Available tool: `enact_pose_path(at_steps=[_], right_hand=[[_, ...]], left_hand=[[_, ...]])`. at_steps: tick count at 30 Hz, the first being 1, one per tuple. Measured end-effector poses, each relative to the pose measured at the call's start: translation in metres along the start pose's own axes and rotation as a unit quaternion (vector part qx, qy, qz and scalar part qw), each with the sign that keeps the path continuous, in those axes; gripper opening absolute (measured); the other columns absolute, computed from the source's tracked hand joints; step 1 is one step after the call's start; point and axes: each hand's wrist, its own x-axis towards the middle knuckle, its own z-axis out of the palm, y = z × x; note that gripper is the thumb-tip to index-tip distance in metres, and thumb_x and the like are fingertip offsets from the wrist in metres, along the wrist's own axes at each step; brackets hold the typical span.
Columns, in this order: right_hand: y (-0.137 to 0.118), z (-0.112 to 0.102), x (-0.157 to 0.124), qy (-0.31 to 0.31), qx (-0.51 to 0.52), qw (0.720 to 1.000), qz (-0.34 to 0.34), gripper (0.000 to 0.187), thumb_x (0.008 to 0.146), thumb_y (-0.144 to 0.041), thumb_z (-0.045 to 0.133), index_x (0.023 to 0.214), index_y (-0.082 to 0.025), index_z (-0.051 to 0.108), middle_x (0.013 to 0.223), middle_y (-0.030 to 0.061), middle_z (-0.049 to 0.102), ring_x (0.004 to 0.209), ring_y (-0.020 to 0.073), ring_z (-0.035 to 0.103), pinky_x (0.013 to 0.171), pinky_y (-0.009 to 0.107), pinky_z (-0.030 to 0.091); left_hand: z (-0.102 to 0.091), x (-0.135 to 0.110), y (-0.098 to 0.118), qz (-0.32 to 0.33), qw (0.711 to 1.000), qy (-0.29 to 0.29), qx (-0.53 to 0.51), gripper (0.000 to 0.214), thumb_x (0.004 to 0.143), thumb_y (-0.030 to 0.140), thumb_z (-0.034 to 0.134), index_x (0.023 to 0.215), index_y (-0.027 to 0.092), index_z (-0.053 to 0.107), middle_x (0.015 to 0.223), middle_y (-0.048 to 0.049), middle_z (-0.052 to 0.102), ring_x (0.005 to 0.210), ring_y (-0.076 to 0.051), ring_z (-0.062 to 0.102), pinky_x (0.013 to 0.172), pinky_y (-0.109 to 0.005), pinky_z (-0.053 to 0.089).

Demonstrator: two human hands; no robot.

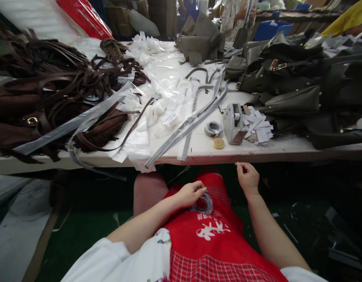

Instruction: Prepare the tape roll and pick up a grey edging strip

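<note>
My left hand (193,194) is curled over a coil of thin grey cord (209,204) that lies on the red apron (216,219) in my lap. Its fingers grip the upper left of the coil. Off to the right, my right hand (248,177) is closed in a pinch just below the table's front edge. Whatever sits between its thumb and forefinger is too small to make out. Closest to it on the table are a round yellow-rimmed tin (218,143), a second grey coil (213,129) and a grey tape dispenser (233,124).
White paper slips (259,127) are heaped beside the dispenser. Long grey strips (187,127) reach over the front edge of the table (169,158). Brown bags with straps (60,102) pile up at left, dark green bags (295,94) at right. Clear plastic wrapping (172,86) lies between.
</note>
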Motion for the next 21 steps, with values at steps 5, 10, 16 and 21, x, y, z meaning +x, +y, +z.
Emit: enact_pose_path(at_steps=[5, 10, 16, 21], right_hand=[[-0.012, -0.016, -0.006, 0.026, 0.002, 1.000, -0.001, 0.026, 0.090, -0.034, 0.054, 0.082, -0.016, 0.071, 0.082, 0.0064, 0.071, 0.072, 0.0182, 0.064, 0.068, 0.029, 0.048], [-0.025, -0.017, -0.002, 0.031, -0.011, 0.999, -0.027, 0.024, 0.090, -0.032, 0.055, 0.081, -0.017, 0.071, 0.081, 0.0064, 0.071, 0.072, 0.0189, 0.065, 0.069, 0.029, 0.049], [-0.037, -0.017, 0.007, -0.002, -0.008, 0.999, -0.048, 0.024, 0.090, -0.034, 0.055, 0.081, -0.018, 0.070, 0.082, 0.0062, 0.072, 0.075, 0.0197, 0.066, 0.072, 0.031, 0.051], [-0.040, 0.025, -0.024, -0.229, 0.026, 0.973, 0.002, 0.029, 0.092, -0.040, 0.050, 0.094, -0.021, 0.071, 0.098, 0.0070, 0.072, 0.091, 0.0214, 0.066, 0.083, 0.033, 0.052]], left_hand=[[-0.003, -0.015, 0.008, 0.005, 1.000, 0.011, 0.018, 0.030, 0.092, 0.045, 0.045, 0.092, 0.020, 0.061, 0.087, -0.0008, 0.067, 0.083, -0.016, 0.061, 0.076, -0.025, 0.047], [-0.005, -0.039, 0.001, 0.036, 0.997, 0.048, 0.050, 0.027, 0.095, 0.039, 0.044, 0.102, 0.021, 0.063, 0.103, -0.0036, 0.068, 0.095, -0.017, 0.062, 0.085, -0.027, 0.047], [-0.004, -0.049, -0.009, 0.064, 0.992, 0.070, 0.088, 0.027, 0.096, 0.041, 0.045, 0.104, 0.022, 0.063, 0.104, -0.0018, 0.069, 0.095, -0.016, 0.062, 0.087, -0.026, 0.046], [-0.006, -0.045, -0.009, 0.054, 0.990, 0.075, 0.102, 0.028, 0.096, 0.042, 0.044, 0.102, 0.022, 0.063, 0.100, -0.0022, 0.069, 0.092, -0.016, 0.063, 0.085, -0.027, 0.047]])
